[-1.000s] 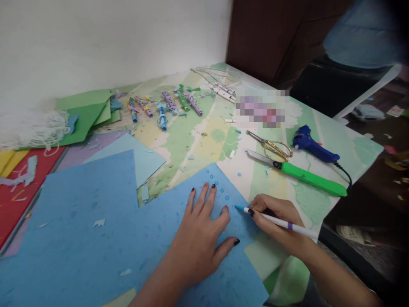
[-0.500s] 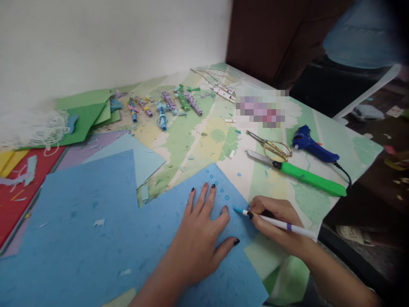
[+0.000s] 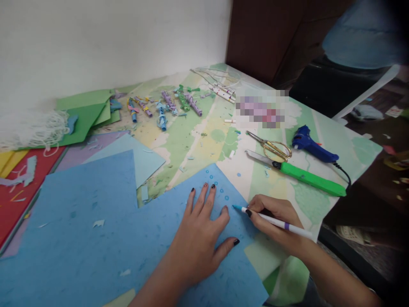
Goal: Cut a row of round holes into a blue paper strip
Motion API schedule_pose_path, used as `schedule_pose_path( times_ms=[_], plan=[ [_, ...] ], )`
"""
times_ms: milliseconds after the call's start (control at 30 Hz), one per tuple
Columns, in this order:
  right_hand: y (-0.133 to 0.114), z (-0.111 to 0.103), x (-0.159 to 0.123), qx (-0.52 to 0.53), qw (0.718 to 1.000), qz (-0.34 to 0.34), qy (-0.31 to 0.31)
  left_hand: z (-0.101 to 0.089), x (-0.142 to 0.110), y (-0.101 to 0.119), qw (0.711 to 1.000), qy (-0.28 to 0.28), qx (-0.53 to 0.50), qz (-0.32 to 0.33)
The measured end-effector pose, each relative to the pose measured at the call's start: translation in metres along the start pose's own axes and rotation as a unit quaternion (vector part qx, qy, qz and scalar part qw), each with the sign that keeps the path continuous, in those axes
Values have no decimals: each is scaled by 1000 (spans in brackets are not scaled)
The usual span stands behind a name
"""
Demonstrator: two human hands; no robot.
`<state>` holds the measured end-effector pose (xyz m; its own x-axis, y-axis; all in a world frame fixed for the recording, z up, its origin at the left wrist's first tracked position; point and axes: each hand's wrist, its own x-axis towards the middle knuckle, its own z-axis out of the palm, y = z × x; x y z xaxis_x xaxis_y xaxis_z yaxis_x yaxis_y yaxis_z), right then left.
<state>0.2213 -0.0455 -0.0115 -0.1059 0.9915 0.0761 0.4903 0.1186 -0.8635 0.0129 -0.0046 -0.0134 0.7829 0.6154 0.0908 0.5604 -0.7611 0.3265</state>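
My left hand (image 3: 201, 230) lies flat with fingers spread on a large blue sheet (image 3: 96, 256), which looks like craft paper or foam. In my right hand (image 3: 275, 219) is a white felt-tip marker (image 3: 277, 222) with a blue tip and a purple band, held in a writing grip. Its tip is at the sheet's surface near the right edge, just right of my left forefinger. A row of small blue rings (image 3: 226, 198) runs from there up to the sheet's far corner.
Right of the sheet lie a green-handled cutter (image 3: 313, 179), gold-handled scissors (image 3: 276, 150) and a blue glue gun (image 3: 315, 145). Decorated paper rolls (image 3: 162, 116) and more markers (image 3: 222, 93) sit farther back. Left are green sheets (image 3: 86, 115), white string (image 3: 35, 130) and a red sheet (image 3: 19, 209).
The marker and my right hand have shifted very slightly to the left. My left hand stays in place on the sheet.
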Motion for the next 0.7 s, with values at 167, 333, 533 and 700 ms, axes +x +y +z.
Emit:
schedule_pose_path(
  times_ms=[167,333,533,700],
  plan=[
    [1,-1,0,12,1000,-15,-19,0,0,0,1000,-5,-2,-4],
    [2,-1,0,20,1000,-13,-19,0,0,0,1000,-3,-2,-2],
    [3,0,-2,24,1000,7,13,0,1,0,1000,7,-2,4],
    [5,0,-3,15,999,21,20,0,1,0,1000,6,-4,2]
  ],
)
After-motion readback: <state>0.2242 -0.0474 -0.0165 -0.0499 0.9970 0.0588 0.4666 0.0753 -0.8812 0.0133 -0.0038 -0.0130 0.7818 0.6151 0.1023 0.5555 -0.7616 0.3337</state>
